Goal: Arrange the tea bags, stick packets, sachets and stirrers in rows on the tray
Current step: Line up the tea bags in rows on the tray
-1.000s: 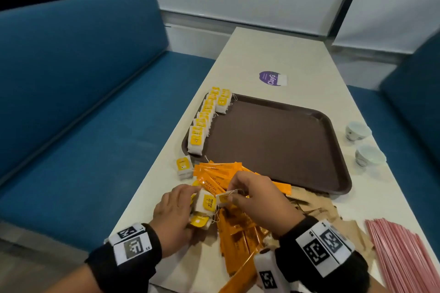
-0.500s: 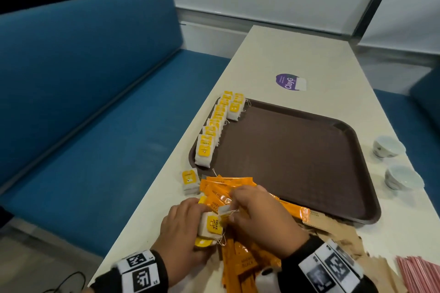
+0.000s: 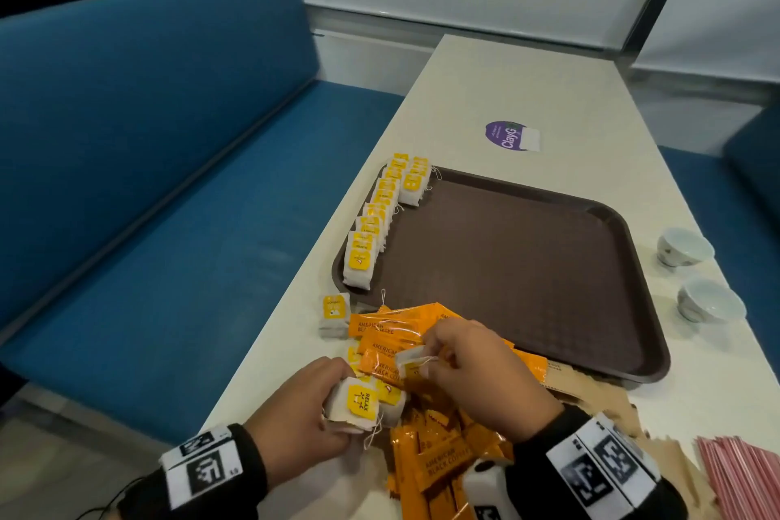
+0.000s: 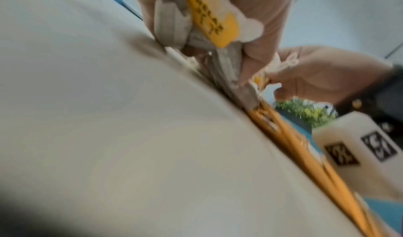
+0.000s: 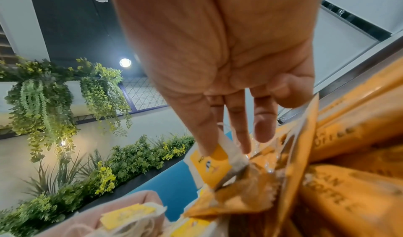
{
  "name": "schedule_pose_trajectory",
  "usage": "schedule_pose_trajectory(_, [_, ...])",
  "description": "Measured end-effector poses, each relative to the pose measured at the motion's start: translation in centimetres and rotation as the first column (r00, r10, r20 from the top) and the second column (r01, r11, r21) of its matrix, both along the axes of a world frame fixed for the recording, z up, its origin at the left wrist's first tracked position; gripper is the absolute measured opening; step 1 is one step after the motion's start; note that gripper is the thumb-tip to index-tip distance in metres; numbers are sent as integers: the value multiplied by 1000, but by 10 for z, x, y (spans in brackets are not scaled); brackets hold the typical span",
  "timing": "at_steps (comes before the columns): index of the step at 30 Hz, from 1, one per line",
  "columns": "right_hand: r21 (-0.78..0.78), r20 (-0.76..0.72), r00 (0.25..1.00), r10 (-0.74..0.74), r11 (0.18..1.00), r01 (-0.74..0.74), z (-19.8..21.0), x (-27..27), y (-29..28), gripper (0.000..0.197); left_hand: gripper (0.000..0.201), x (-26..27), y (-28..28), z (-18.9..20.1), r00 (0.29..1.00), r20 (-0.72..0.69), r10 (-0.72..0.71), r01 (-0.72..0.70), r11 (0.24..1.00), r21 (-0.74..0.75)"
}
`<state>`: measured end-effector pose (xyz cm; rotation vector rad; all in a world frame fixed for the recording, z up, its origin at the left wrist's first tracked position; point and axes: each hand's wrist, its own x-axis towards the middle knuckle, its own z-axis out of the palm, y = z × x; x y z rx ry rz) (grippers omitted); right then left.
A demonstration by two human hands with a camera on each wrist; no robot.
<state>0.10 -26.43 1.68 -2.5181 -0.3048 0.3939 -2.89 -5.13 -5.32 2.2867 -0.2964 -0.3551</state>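
At the table's near left edge, the left hand (image 3: 295, 418) curls its fingers round a small stack of tea bags (image 3: 356, 403), soft white paper pouches with glossy yellow tags, their thin strings trailing loose; such bags look feather-light and crushable, best held by their flat faces or the stiffer tag rather than by the string, which could snag on neighbours; a single tea bag (image 3: 333, 315) lies alone on the table just off the tray's near left corner; beyond it a row of tea bags (image 3: 380, 215) stands on edge along the left rim of the brown tray (image 3: 527, 266), a rigid plastic rectangle with a pebbled floor and raised lip, most of it bare; in the middle, the right hand (image 3: 477, 367) pinches another tea bag (image 3: 411, 361) at its top edge between thumb and fingertips, just above a heap of orange stick packets (image 3: 434, 460), slick crinkly foil tubes likely to slide over each other and easiest taken across their width; flat brown paper sachets (image 3: 658, 452) lie under and beside that wrist; at far right, thin pink stirrers (image 3: 743, 477) lie bundled, stiff and prone to roll.
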Motion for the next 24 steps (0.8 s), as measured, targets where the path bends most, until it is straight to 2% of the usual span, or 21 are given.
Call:
schedule_pose_trajectory(5, [82, -4, 997, -83, 993, 83, 4, 2, -5, 8, 28, 10, 10, 21, 996, -86, 5, -19, 986, -168])
schedule_pose_trajectory(11, [183, -17, 990, -143, 973, 143, 9, 3, -12, 7, 47, 23, 12, 43, 972, -234, -36, -51, 934, -353])
schedule_pose_trajectory(15, [336, -88, 972, -217, 912, 233, 9, 5, -15, 10, 53, 29, 9, 49, 953, -295, -67, -74, 893, -444])
schedule_pose_trajectory(19, [452, -207, 943, -261, 829, 329, 13, 12, -16, 7, 60, 37, 5, 55, 941, -332, -69, -141, 811, -568])
schedule_pose_trajectory(21, [503, -243, 930, -274, 784, 363, 18, 21, -16, 7, 57, 43, 3, 60, 941, -330, -80, -159, 755, -636])
schedule_pose_trajectory(24, [491, -226, 920, -319, 779, 391, 31, 47, -16, 10, 58, 57, -1, 65, 944, -322, -72, -195, 665, -721])
